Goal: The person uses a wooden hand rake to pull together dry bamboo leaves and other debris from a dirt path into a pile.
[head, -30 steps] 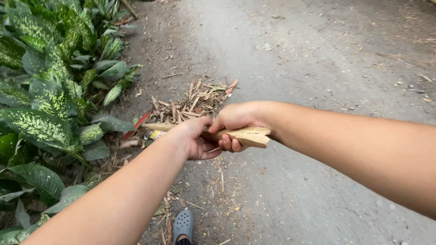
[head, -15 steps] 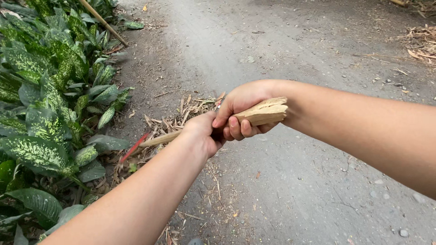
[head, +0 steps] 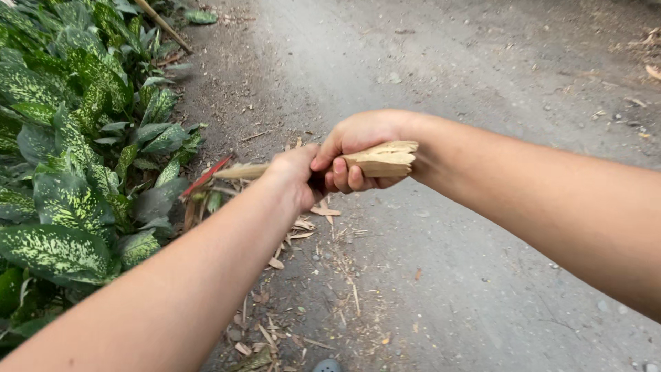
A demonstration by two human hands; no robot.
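Both hands [head: 330,169] closed on pale splintered wooden stick [head: 379,160], swung rightward from spotted green leaves [head: 62,200]; debris pile left behind.

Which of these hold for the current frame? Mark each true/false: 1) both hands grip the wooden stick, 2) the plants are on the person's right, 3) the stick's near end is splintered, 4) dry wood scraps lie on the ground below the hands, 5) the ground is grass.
1) Both the left hand and the right hand grip the wooden stick. True.
2) The plants are on the person's right. False: the spotted green plants line the left side.
3) The stick's near end is splintered. True, it looks ragged and split.
4) Dry wood scraps lie on the ground below the hands. True.
5) The ground is grass. False: it is a bare grey path with dirt along its edge.
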